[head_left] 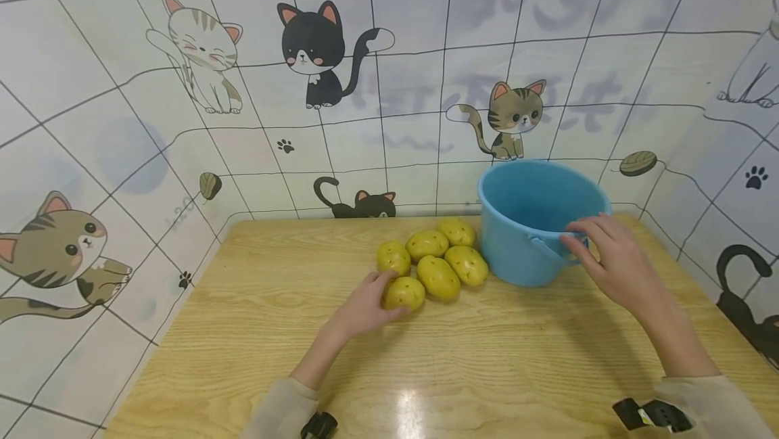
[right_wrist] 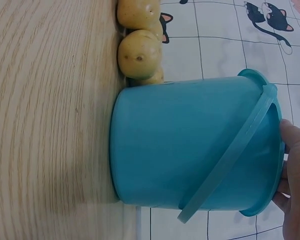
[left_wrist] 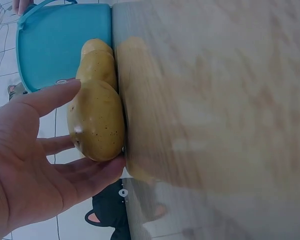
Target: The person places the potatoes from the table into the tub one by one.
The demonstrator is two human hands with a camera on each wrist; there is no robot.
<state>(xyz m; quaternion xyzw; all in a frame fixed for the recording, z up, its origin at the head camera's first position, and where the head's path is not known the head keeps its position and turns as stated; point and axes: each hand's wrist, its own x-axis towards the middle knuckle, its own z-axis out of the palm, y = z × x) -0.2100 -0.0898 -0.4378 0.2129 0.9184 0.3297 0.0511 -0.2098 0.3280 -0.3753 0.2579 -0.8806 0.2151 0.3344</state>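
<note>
Several yellow potatoes lie bunched on the table, left of a light blue bucket [head_left: 517, 249]. My left hand [head_left: 368, 307] is at the nearest potato [head_left: 405, 294]. In the left wrist view, the thumb lies on one side of that potato [left_wrist: 97, 122] and the fingers curl round the other; it still sits on the tabletop. My right hand [head_left: 615, 260] holds the rim of the upright bucket at its near right side. The right wrist view shows the thumb and fingertips at the rim of the bucket [right_wrist: 185, 145], partly hidden, with its handle [right_wrist: 230, 155] hanging down.
The wooden table [head_left: 274, 276] meets a wall covering [head_left: 414, 155] printed with cats and grid lines at the back and sides. Other potatoes [head_left: 438, 278] touch or nearly touch one another between the left hand and the bucket.
</note>
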